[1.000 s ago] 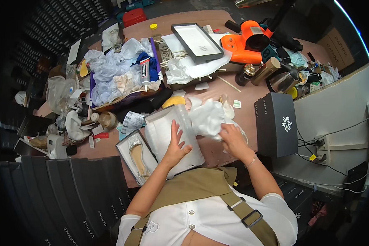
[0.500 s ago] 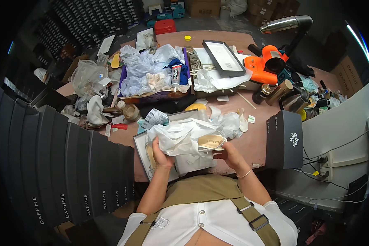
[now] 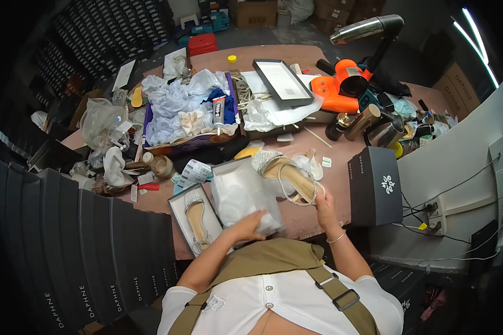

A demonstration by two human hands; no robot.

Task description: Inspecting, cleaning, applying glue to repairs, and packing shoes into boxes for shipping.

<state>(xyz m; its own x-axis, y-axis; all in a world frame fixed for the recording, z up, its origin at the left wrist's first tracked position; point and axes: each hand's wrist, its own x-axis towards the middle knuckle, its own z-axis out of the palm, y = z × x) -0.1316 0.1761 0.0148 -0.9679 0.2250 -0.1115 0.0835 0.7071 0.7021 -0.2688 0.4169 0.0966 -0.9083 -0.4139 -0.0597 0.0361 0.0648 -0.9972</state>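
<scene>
My right hand (image 3: 326,207) is closed round the heel end of a silver strappy sandal (image 3: 288,177) with a glittery toe and a beige insole, held above the table. Its thin ankle strap hangs loose beside the insole. Low on a crumpled white tissue paper sheet (image 3: 243,192), my left hand (image 3: 248,226) has its fingers pressed in, slightly blurred. The sheet lies over a grey box part. To its left, a matching sandal (image 3: 195,218) rests inside an open shoe box (image 3: 178,206).
Stacked dark shoe boxes (image 3: 95,245) rise on the left. A dark box (image 3: 374,187) stands upright at right. Behind are a tissue-filled purple tray (image 3: 146,131), a box lid (image 3: 282,84), an orange hot-air tool (image 3: 332,95), a metal flask (image 3: 363,123) and a jar (image 3: 163,166).
The sandal has come out of the white tissue and moved up in my right hand. My left hand has lowered with the tissue over the box. The view has shifted slightly right.
</scene>
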